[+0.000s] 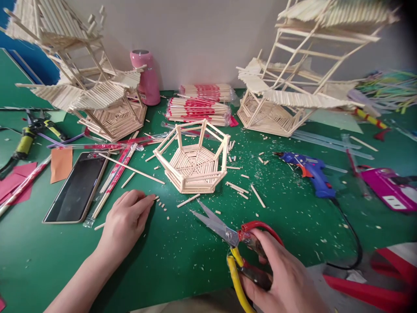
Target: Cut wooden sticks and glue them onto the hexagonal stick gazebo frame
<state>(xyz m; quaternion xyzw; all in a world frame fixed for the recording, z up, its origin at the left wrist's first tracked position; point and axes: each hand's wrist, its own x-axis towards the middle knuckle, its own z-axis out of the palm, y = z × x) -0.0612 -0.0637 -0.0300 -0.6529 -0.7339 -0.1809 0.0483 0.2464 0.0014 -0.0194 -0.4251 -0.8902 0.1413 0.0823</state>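
My left hand [128,215] rests low over the table, its fingers pinched on a thin wooden stick [99,226]. One end of the stick pokes out by the fingertips and the other behind the hand. Tiny cut bits [163,205] lie just beyond those fingertips. My right hand [280,269] grips scissors [224,228] with one red and one yellow handle; the blades are apart and point toward the left hand. Behind both hands stands a small open frame of sticks [195,165], many-sided, with a floor of concentric sticks and a raised rail.
Stick pagoda models stand at back left [107,98] and back right [293,98]. Between them lie bundled sticks [198,111] and a pink bottle [150,80]. A phone [76,189], pliers [24,143], a blue glue gun [308,169] with cord, and a magenta case [387,187] flank the workspace.
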